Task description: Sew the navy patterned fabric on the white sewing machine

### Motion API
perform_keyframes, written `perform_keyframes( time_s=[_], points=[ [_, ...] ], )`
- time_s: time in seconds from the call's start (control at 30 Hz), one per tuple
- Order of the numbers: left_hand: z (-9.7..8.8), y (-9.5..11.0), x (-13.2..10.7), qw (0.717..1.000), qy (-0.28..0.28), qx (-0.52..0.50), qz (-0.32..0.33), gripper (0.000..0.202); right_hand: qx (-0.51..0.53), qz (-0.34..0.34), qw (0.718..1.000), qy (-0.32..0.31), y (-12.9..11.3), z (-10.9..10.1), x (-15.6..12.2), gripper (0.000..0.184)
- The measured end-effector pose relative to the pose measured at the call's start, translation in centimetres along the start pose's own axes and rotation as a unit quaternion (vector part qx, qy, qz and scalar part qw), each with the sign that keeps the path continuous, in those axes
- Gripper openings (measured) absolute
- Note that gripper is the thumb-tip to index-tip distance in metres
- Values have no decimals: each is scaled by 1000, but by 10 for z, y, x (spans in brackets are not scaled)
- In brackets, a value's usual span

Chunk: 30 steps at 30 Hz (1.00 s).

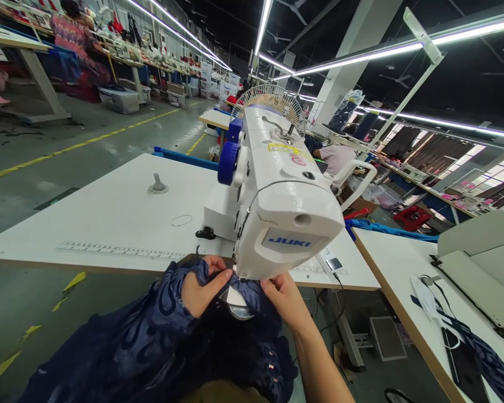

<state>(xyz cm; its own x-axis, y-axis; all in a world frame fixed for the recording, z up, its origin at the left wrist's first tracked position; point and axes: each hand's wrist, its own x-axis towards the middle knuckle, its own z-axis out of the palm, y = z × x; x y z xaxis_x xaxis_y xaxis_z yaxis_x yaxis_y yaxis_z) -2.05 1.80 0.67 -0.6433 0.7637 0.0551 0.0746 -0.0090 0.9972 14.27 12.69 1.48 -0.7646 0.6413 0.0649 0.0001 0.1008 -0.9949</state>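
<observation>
A dark blue patterned garment [151,330] hangs in folds over my lap and up around the arm end of a white sewing machine [294,184]. My left hand [204,285] is closed on the garment's edge, just left of the needle area, thumb pointing at it. On the other side my right hand [283,296] pinches the same fabric, fingers partly hidden under the machine head. Between the hands the cloth lies around a shiny metal machine end [238,308]. The needle itself is hidden by the head.
The white table [121,207] carries a printed ruler [117,249], a grey stand-like piece [157,183] and a small dark-screened device [334,265]. Right of it, another table [386,252] holds a second machine [483,268] and a phone-like black object [462,364]. A fan [273,98] stands behind; people sit farther back.
</observation>
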Motion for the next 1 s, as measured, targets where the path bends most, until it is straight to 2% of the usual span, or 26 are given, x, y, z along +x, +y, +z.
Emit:
perform_keyframes(
  time_s=[0.23,0.4,0.67,0.83,0.9,1.0],
  points=[
    [-11,8,-7,999,-5,17,-27,27,1,-1,1000,13,6,0,0,27],
    [-11,11,-10,999,-12,12,-39,28,4,-3,1000,23,11,-1,-1,19],
    [-11,14,-15,999,-24,22,-38,28,4,-32,999,35,11,1,-7,24],
    [-15,17,-22,994,-72,52,-61,29,-20,-23,997,64,0,1,-28,18],
    [-19,16,-25,989,-108,76,-69,30,-24,-6,999,46,-4,-6,-41,16],
    [-27,8,-26,980,-161,102,-50,38,-48,35,998,-15,3,-30,-63,14]
  ],
)
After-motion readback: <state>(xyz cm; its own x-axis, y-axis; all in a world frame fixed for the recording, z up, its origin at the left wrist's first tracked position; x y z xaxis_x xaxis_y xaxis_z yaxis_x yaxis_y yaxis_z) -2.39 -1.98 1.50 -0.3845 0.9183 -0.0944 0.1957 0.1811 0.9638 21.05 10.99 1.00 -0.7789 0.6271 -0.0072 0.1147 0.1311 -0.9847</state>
